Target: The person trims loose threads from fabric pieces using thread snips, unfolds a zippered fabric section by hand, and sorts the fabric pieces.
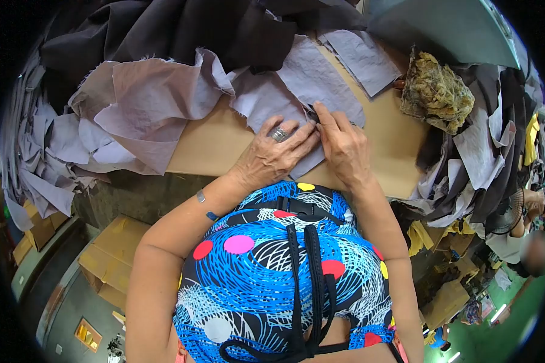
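A piece of pale grey-mauve cloth (pixel 321 72) with frayed edges lies on the tan work surface, partly beneath both hands. My left hand (pixel 278 147), with a wide silver ring, rests on it with fingers bent and pressed at the cloth's edge. Close beside it, my right hand (pixel 345 142) is closed in a pinch, its index finger stretched along the cloth. A small dark object (pixel 312 113) shows between the fingertips of the two hands; its kind is too hidden to tell.
Large pale cloth pieces (pixel 145 103) lie to the left, dark cloth (pixel 169 36) at the back. A yellowish fibrous clump (pixel 439 91) sits right of several cut pieces (pixel 363 60). More cloth hangs over the right edge. A cardboard box (pixel 115 254) stands below left; people are far right.
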`<state>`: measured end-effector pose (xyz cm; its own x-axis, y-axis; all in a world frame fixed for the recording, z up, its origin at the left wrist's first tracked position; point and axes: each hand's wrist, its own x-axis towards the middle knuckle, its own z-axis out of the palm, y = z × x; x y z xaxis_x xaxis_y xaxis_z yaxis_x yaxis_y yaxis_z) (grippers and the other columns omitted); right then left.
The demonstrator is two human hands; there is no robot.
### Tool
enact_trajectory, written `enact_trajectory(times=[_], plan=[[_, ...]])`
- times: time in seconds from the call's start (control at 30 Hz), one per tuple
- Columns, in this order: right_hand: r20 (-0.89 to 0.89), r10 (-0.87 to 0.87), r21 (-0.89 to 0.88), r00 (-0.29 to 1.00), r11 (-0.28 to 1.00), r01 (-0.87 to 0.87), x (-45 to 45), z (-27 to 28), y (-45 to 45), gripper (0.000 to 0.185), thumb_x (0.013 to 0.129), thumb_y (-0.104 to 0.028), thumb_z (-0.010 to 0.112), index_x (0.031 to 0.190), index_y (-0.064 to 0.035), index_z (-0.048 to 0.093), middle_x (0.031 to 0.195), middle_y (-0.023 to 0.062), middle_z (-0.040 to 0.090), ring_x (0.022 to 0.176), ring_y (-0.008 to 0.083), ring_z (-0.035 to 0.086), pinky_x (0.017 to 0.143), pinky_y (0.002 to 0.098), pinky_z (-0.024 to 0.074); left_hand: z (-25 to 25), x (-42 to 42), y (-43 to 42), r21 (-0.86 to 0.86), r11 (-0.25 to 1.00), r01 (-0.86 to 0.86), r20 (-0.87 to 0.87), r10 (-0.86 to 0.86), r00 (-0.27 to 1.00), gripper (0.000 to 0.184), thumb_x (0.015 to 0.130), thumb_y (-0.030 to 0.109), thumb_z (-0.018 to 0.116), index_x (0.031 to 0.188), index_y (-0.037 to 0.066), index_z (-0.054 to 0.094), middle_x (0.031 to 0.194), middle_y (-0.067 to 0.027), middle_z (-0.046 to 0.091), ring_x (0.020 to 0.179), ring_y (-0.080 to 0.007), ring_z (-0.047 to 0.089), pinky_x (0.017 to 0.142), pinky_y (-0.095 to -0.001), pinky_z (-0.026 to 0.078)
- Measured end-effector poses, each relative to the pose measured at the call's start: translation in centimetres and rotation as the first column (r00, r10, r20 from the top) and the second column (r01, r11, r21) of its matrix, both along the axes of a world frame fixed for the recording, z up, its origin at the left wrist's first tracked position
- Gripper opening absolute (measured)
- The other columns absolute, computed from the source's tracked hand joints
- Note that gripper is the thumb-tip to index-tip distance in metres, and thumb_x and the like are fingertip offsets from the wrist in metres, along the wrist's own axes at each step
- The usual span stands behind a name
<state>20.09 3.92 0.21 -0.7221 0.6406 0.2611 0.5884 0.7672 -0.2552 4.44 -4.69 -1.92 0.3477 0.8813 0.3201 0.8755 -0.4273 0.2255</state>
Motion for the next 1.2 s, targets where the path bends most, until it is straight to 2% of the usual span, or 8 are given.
enact_trajectory(times=[0.07,0.27,0.43,0.67,0.83,1.03,1.13,1.2], plan=[[0.016,0.016,-0.015,1.0,1.0,-0.015,-0.1,0.2,0.1,0.037,0.078,-0.01,0.056,0.115,-0.0094,0.055,0.077,0.006,0.054,0.052,0.0218,0.057,0.051,0.0323,0.048,0.0,0.0,0.0,-0.015,1.0,-0.013,0.001,0.013,1.0,0.042,0.074,0.016,0.052,0.115,0.011,0.059,0.126,-0.0041,0.049,0.104,-0.0137,0.05,0.098,-0.0377,0.031],[0.01,0.068,-0.062,0.998,0.996,-0.067,-0.6,0.7,0.8,0.041,0.075,-0.005,0.054,0.116,-0.007,0.053,0.079,0.008,0.054,0.055,0.0236,0.059,0.052,0.0341,0.0486,0.1,0.1,0.0,-0.002,1.0,-0.013,-0.002,0.013,1.0,0.042,0.073,0.016,0.053,0.114,0.012,0.059,0.123,-0.0039,0.051,0.104,-0.0142,0.05,0.099,-0.0384,0.031],[0.006,0.108,-0.079,0.994,0.991,-0.108,-1.9,0.9,1.6,0.045,0.073,-0.004,0.054,0.118,-0.0061,0.051,0.08,0.0088,0.054,0.058,0.0246,0.06,0.053,0.0339,0.0494,-0.1,0.0,0.0,-0.001,1.0,0.018,0.017,-0.018,1.0,0.034,0.073,0.016,0.054,0.106,0.014,0.063,0.116,-0.0018,0.054,0.105,-0.0142,0.049,0.101,-0.0393,0.029],[0.046,0.077,-0.071,0.996,0.995,-0.073,-3.9,0.4,2.2,0.041,0.076,-0.008,0.052,0.117,-0.0037,0.051,0.083,0.0095,0.055,0.059,0.0263,0.062,0.053,0.0353,0.0508,-0.5,0.1,0.0,0.004,0.999,0.038,0.048,-0.038,0.998,0.023,0.071,0.018,0.056,0.091,0.016,0.067,0.108,0.0009,0.056,0.105,-0.0163,0.05,0.101,-0.0392,0.031],[0.072,0.082,-0.079,0.994,0.994,-0.077,-5.2,0.9,2.8,0.039,0.077,-0.008,0.052,0.116,-0.0025,0.051,0.087,0.0114,0.057,0.062,0.0282,0.063,0.052,0.0362,0.0509,-0.4,0.0,0.0,0.006,0.999,0.039,0.078,-0.039,0.996,0.022,0.07,0.018,0.056,0.089,0.016,0.067,0.106,0.0011,0.057,0.106,-0.0156,0.05,0.099,-0.0392,0.032],[-0.03,0.032,-0.067,0.999,0.997,-0.034,-5.9,1.0,3.1,0.033,0.079,-0.006,0.051,0.112,-0.0048,0.054,0.084,0.0126,0.058,0.061,0.0297,0.063,0.05,0.0373,0.0507,-0.3,-0.1,0.1,-0.003,0.999,0.048,0.1,-0.048,0.994,0.024,0.071,0.017,0.055,0.092,0.016,0.066,0.107,0.0004,0.057,0.107,-0.016,0.05,0.099,-0.0389,0.032],[-0.151,-0.048,-0.094,0.987,0.995,0.034,-7.2,1.9,3.9,0.036,0.08,-0.007,0.055,0.115,-0.0109,0.053,0.088,0.0116,0.058,0.072,0.0322,0.06,0.06,0.0405,0.049,-0.2,0.0,0.0,-0.019,0.998,0.063,0.094,-0.061,0.994,0.026,0.071,0.015,0.055,0.094,0.014,0.066,0.109,-0.0006,0.056,0.107,-0.0175,0.05,0.098,-0.0391,0.033],[-0.15,-0.057,-0.125,0.987,0.991,0.038,-7.2,2.7,4.5,0.036,0.079,-0.006,0.057,0.115,-0.0094,0.054,0.089,0.0127,0.059,0.077,0.0329,0.06,0.065,0.0398,0.0491,-0.2,0.1,0.2,-0.038,0.998,0.053,0.153,-0.046,0.987,0.027,0.07,0.014,0.055,0.095,0.013,0.065,0.11,-0.0015,0.056,0.106,-0.0188,0.05,0.096,-0.0395,0.034]])
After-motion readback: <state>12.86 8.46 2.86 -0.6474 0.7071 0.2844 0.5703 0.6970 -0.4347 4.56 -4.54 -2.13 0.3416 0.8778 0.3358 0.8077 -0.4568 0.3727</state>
